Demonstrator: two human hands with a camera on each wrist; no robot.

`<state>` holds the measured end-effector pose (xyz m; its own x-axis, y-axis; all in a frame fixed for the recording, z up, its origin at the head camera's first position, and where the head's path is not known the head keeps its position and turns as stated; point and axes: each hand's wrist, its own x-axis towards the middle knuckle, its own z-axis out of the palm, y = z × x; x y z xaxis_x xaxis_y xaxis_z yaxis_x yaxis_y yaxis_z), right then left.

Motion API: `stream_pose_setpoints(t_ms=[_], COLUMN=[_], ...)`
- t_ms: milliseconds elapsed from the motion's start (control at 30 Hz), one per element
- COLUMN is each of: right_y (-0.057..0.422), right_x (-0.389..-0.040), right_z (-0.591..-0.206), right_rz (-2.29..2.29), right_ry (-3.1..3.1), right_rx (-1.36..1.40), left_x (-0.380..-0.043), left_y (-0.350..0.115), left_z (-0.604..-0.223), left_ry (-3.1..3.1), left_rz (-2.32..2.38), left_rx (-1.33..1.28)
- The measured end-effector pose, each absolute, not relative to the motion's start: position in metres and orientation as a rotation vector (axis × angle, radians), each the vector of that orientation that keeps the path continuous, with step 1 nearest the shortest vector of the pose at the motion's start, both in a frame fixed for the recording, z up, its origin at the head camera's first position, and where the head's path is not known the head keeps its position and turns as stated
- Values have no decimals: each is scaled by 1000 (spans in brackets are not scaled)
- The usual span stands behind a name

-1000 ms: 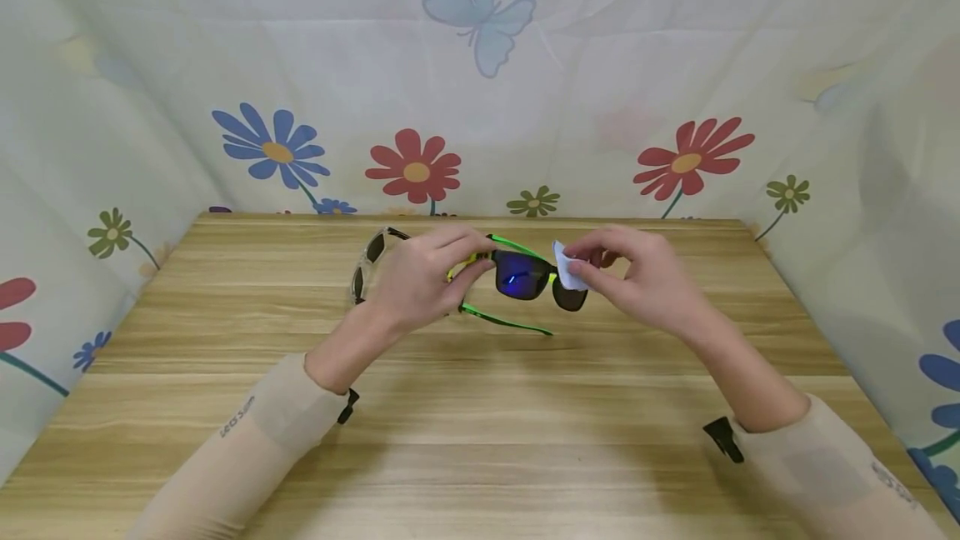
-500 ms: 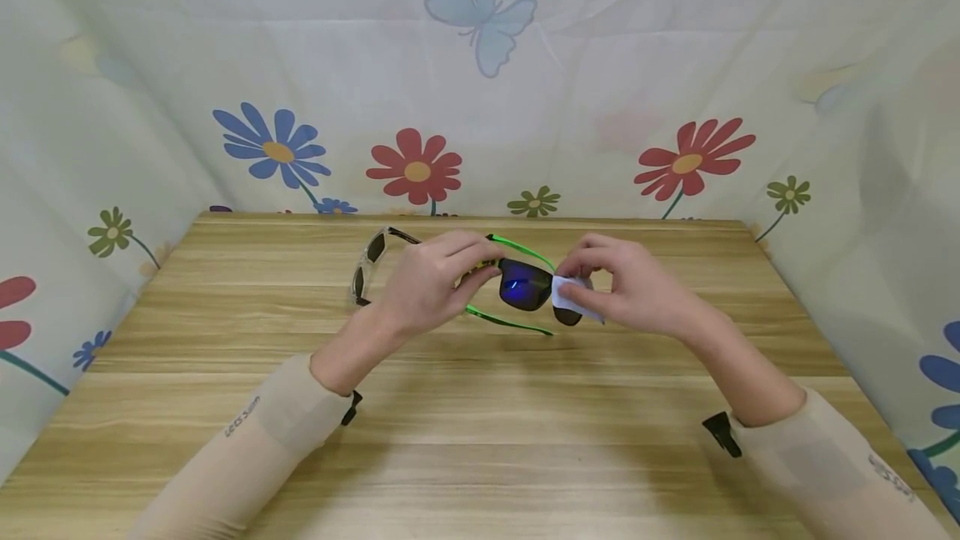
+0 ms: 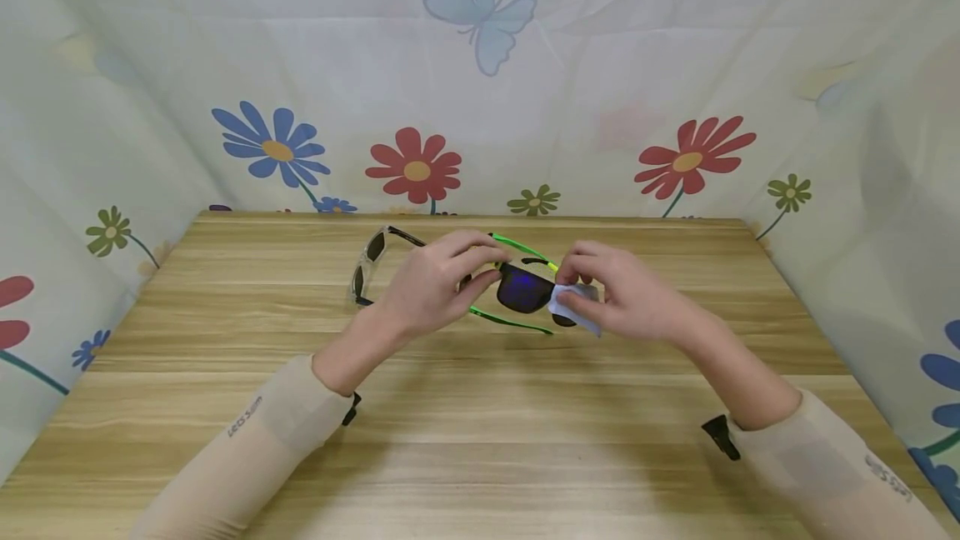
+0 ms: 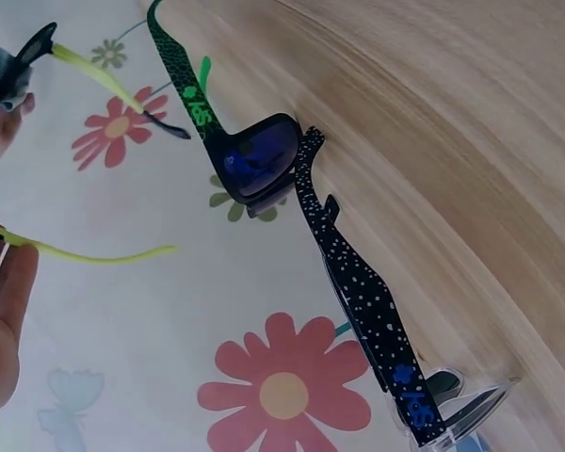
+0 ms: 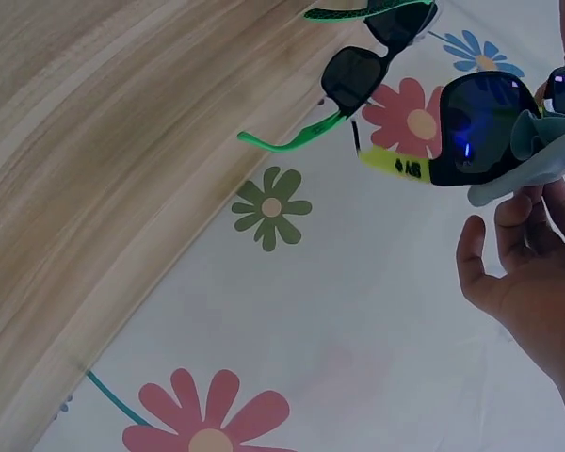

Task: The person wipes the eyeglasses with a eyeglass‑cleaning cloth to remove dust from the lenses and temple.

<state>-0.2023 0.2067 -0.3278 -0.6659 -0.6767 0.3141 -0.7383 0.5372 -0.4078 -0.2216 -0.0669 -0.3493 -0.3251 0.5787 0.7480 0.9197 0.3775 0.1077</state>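
My left hand [image 3: 435, 283] grips one end of a pair of black-framed sunglasses [image 3: 522, 290] near the hinge. They have dark blue mirrored lenses and yellow temples, one of which extends past the left hand's fingers [image 4: 14, 282] in the left wrist view. A pale blue cleaning cloth [image 3: 581, 308] is pinched between thumb and fingers of my right hand [image 3: 633, 294]. It lies folded over the right-hand lens and covers most of it. In the right wrist view the cloth [image 5: 537, 169] wraps the lower part of the lens near the bridge.
On the wooden table [image 3: 480, 440], sunglasses with green temples [image 3: 513, 324] lie behind and below the held pair. Further left are clear-framed sunglasses [image 3: 358, 282] with dark speckled temples [image 4: 367, 301]. A flower-printed curtain [image 3: 570, 107] borders the table's back and sides.
The right hand has brought the cloth down and slightly left over the lens, where it now lies flatter. The held sunglasses have dropped slightly and tilted; the left hand has shifted a little right.
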Motion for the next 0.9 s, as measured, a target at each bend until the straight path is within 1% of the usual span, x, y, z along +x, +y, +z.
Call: stream_pose_setpoints(t_ms=[167,300,667,900], right_y=[204,201,194,188], right_x=[-202,-201,-196,-194], right_z=[-332,-333,-341,-345], right_rz=[701,635,398,245], right_ry=[-2529,-2436,-2350,-2322], right_rx=[1249,1236,1169,1177], left_x=[-223,-224,-225,-227], left_y=[-69,-69,-68,-66], left_z=[-351,-352,-353,-356], left_ry=[-2045,-2092,-2505,-2601], left_rz=[-746,-858,-1271,-1315], left_rx=[-1276,-1239,-853,-782])
